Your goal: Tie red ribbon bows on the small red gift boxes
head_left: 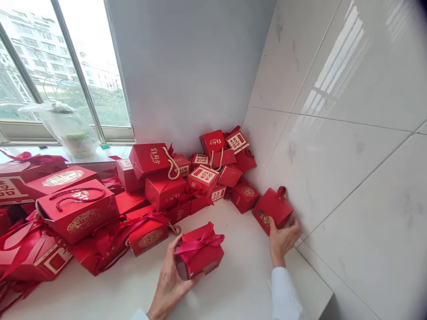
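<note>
Right now your left hand (168, 284) holds a red box tied with a pink ribbon bow (200, 251), its fingers (174, 254) curled around the near side of the box and closed on it. You can't tell whether that box is also touching the white counter (250, 286) beneath it.

Your right hand (283, 240) is off to the right, beside the tiled wall (347, 146), with a white sleeve (283, 295) at the wrist. Its fingers (274, 226) are slightly spread and meet the lower edge of a small red box (272, 210), which sits close to the wall. You can't tell whether they're gripping it or only touching it.

Behind and to the left of your hands, a heap of red gift boxes (163, 189) fills the corner and runs along the counter, some upright and some tilted on top of others. Several have ribbons, gold patterns or rope handles (170, 163). A large box with a red cord handle (76, 211) lies near the front of the heap. Beyond it, a plastic bag (65, 129) stands on the sill of the window (63, 62).
</note>
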